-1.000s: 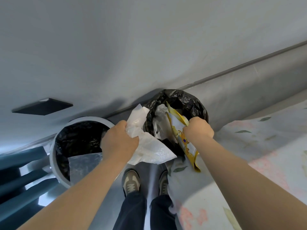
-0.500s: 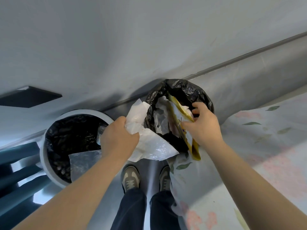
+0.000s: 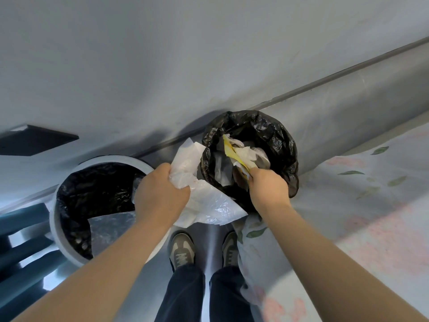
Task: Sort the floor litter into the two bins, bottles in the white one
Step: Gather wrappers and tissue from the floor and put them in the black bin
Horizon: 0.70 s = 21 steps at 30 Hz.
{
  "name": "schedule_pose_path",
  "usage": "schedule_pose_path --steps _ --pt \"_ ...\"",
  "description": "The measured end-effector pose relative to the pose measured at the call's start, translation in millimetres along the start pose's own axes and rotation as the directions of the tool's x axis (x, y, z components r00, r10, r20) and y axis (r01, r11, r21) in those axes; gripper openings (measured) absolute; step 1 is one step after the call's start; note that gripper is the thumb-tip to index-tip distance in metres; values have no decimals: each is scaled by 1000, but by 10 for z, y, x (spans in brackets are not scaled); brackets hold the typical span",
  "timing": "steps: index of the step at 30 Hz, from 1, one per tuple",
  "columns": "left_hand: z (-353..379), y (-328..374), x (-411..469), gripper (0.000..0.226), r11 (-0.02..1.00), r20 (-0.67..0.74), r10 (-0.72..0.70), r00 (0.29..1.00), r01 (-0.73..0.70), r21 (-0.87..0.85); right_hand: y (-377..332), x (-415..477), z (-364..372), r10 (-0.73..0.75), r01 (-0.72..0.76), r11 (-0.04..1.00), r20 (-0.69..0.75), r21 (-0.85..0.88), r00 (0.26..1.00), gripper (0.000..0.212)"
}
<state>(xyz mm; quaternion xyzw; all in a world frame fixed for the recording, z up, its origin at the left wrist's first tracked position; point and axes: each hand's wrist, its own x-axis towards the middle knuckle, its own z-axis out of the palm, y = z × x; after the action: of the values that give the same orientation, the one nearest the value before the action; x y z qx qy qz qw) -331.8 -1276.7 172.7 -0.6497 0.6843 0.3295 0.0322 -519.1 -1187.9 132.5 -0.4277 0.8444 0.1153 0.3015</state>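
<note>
Left hand [image 3: 162, 194] clenches white bag [image 3: 206, 203], beside black bin [image 3: 286, 145] rim. Right hand [image 3: 269, 188] pinches yellow wrapper [image 3: 233, 154], lying beyond fingertips inside black bin. White bin [image 3: 53, 217] outside left knuckles.

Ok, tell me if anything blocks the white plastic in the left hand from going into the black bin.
Partly. The right hand sits over the near rim of the bin, holding a yellow wrapper that lies across the opening on crumpled paper. The white plastic, gripped by the left hand, hangs outside the left rim.

Glossy, crinkled black plastic liner [image 3: 276, 135]
</note>
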Motion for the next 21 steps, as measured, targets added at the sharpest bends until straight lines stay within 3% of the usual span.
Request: schedule_pose_path --steps 7,12,17,21 --pt "-26 -93 104 23 999 -14 34 999 -34 26 -113 380 105 88 -64 991 219 -115 972 27" --pt "-39 -36 184 24 999 -14 49 999 -49 -2 32 358 276 -7 5 1000 297 7 955 20" --pt "-122 124 258 26 998 -17 46 999 -47 -31 236 231 166 -77 14 985 366 173 928 37" --pt "-182 254 286 21 996 -19 81 997 -82 -22 362 121 -40 -108 61 987 325 151 939 45"
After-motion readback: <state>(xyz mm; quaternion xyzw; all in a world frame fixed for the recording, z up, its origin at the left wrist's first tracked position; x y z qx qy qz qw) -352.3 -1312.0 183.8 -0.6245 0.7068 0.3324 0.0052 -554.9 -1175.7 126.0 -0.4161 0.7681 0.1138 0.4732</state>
